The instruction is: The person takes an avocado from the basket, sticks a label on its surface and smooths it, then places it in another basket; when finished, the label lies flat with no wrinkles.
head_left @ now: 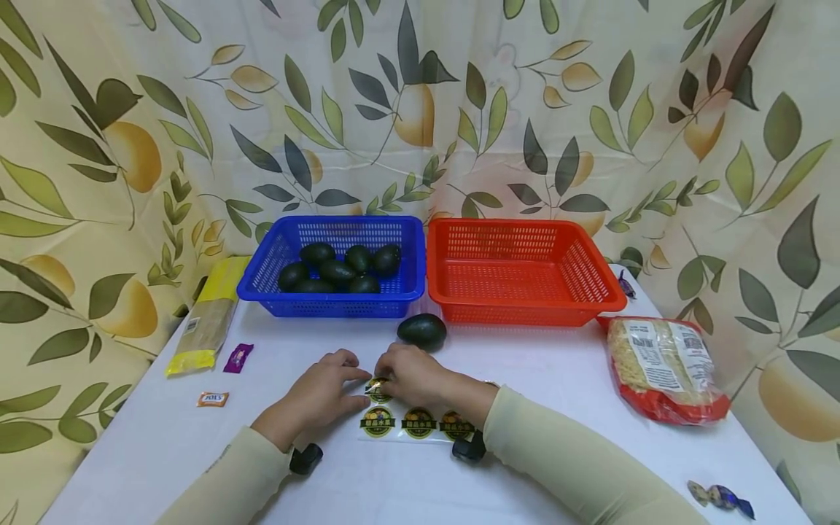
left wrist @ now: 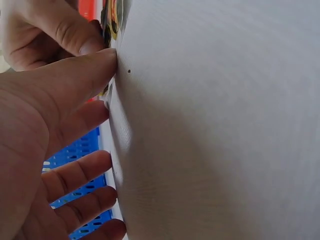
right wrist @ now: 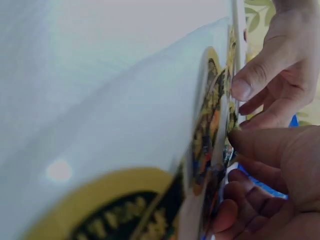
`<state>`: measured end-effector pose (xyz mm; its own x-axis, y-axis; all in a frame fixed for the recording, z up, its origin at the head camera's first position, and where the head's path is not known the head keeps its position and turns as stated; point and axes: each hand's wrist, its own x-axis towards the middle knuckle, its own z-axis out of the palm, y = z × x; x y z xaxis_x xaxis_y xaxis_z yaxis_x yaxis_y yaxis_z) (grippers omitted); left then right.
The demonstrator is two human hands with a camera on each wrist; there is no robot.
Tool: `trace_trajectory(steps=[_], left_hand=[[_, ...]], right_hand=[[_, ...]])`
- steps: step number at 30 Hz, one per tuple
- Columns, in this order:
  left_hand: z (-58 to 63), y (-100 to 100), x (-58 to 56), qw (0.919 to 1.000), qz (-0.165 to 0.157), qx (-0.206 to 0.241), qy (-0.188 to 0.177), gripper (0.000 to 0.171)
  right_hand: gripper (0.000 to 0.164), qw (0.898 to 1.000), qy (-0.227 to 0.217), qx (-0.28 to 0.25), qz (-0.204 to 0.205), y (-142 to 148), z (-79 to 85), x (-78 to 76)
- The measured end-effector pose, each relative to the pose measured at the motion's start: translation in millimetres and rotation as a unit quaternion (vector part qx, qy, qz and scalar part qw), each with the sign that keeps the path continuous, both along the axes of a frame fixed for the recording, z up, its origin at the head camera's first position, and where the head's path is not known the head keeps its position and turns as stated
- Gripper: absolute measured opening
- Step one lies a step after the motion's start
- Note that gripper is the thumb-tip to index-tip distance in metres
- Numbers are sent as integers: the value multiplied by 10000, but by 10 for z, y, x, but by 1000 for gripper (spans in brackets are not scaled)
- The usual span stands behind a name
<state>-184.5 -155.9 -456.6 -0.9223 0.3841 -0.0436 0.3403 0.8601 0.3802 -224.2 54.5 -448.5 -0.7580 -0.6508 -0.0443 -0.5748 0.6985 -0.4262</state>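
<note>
A clear sheet of round gold-and-black stickers (head_left: 399, 438) lies on the white table in front of me. My left hand (head_left: 321, 391) rests at the sheet's left edge, thumb and fingers spread and touching the surface. With thumb and fingertips, my right hand (head_left: 420, 375) pinches at the edge of the upper-left sticker (head_left: 377, 391), partly covering it. The right wrist view shows the right thumb (right wrist: 262, 144) on the sticker's edge, other fingers curled beneath. A single dark green avocado (head_left: 422, 332) lies just beyond the right hand.
Behind stand a blue basket (head_left: 341, 305) holding several avocados and a red basket (head_left: 525, 314). A yellow-ended packet (head_left: 208, 321) and two small wrapped candies (head_left: 238, 358) are at left. At right lie a red-and-clear food bag (head_left: 666, 368) and a twisted-wrapper candy (head_left: 722, 498).
</note>
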Motion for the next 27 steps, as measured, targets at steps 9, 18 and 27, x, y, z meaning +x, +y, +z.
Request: trace_trajectory(steps=[9, 18, 27], left_hand=[[3, 7, -2, 10000, -4, 26, -9, 41], [-4, 3, 3, 9990, -22, 448, 10, 40], [71, 239, 40, 9728, 535, 2246, -161, 12]], right_hand=[[9, 9967, -464, -670, -49, 73, 20, 1], [8, 9926, -343, -1142, 219, 274, 224, 9], [9, 9925, -447, -1125, 142, 396, 319, 34]])
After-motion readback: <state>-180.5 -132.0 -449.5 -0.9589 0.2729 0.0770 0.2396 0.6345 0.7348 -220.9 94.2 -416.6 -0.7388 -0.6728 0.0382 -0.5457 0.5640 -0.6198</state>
